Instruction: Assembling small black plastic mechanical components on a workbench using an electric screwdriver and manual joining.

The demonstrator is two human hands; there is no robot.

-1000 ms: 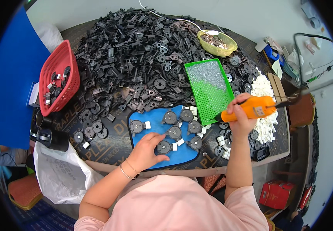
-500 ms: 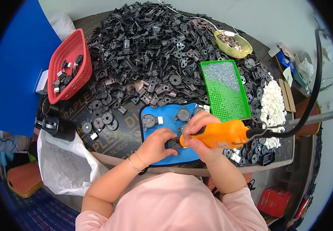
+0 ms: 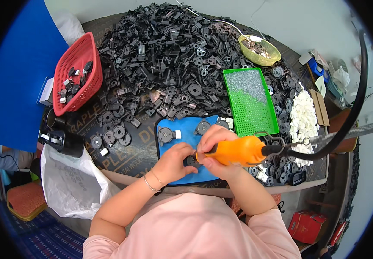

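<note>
My right hand [image 3: 216, 151] is wrapped round an orange electric screwdriver [image 3: 243, 151], which lies tilted, its black cable running off to the right. Its tip points down at a small black plastic part [image 3: 192, 161] on a blue mat [image 3: 178, 122]; the tip itself is mostly hidden by my fingers. My left hand [image 3: 173, 166], with a bracelet at the wrist, pinches that part from the left side. Farther up the mat lie a dark round part with a white tab [image 3: 166, 135] and another round part [image 3: 203, 127].
A large heap of black plastic parts [image 3: 160, 56] covers the far table. Right of the mat stand a green tray of screws [image 3: 230, 93] and a pile of white pieces [image 3: 304, 118]. A red basket [image 3: 97, 77], black tape dispenser [image 3: 68, 144] and white bag [image 3: 76, 185] are at left.
The screwdriver and my right hand have shifted slightly left, and the tool is tilted a little differently. Its cable has swung. My left hand still steadies the black part.
</note>
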